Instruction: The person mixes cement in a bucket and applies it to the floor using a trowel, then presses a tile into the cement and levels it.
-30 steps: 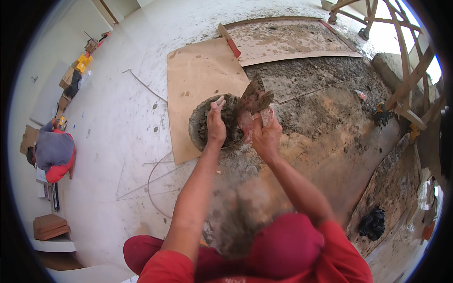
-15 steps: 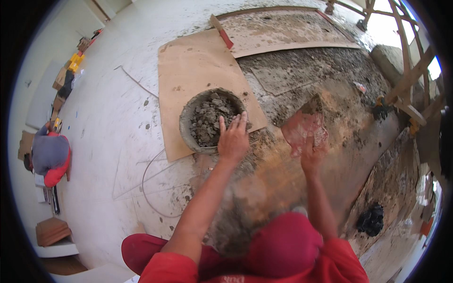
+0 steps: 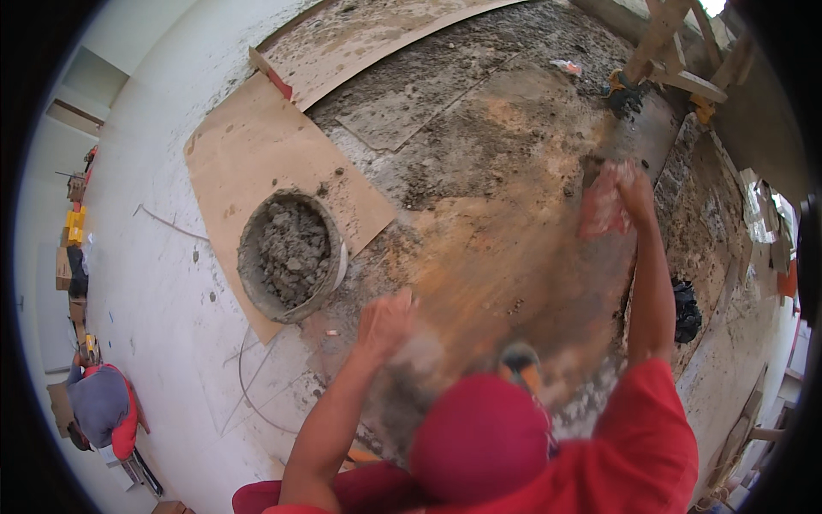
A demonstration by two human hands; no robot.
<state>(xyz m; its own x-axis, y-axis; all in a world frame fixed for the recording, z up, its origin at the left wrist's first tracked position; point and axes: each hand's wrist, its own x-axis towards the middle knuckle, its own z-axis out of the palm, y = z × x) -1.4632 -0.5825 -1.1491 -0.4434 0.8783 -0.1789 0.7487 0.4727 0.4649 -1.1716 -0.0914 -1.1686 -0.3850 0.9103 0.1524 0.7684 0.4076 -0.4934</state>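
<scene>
Two bare hands at work over a muddy floor, seen from close by. The right hand (image 3: 634, 190), its arm stretched far forward, gripped a flat red plate (image 3: 604, 210), fingers closed on the edge nearest the right side; the plate lay out over the brown, wet-looking ground (image 3: 514, 265), well apart from the bucket. The left hand (image 3: 387, 324) hung near the bucket (image 3: 247, 265), a little to its right and closer to the body, with a gap between them; it was blurred, and whether its fingers were loose or clenched could not be told. The bucket, round and grey-crusted, stood at the near end of a brown sheet (image 3: 231, 141) and held lumpy grey mortar (image 3: 294, 248) almost to the rim. Beyond the sheet, a strip (image 3: 272, 75) with a red end lay beside a long, spattered panel (image 3: 368, 38). A bent rod (image 3: 169, 223) rested on the pale floor (image 3: 154, 308) at left, its near end at the sheet. To the right of the ground, a black bag (image 3: 687, 313) sat by a mud-caked board (image 3: 719, 240); farther off stood a wooden frame (image 3: 664, 43). At far left, a co-worker (image 3: 101, 404) in grey and red bent beside some boxes
</scene>
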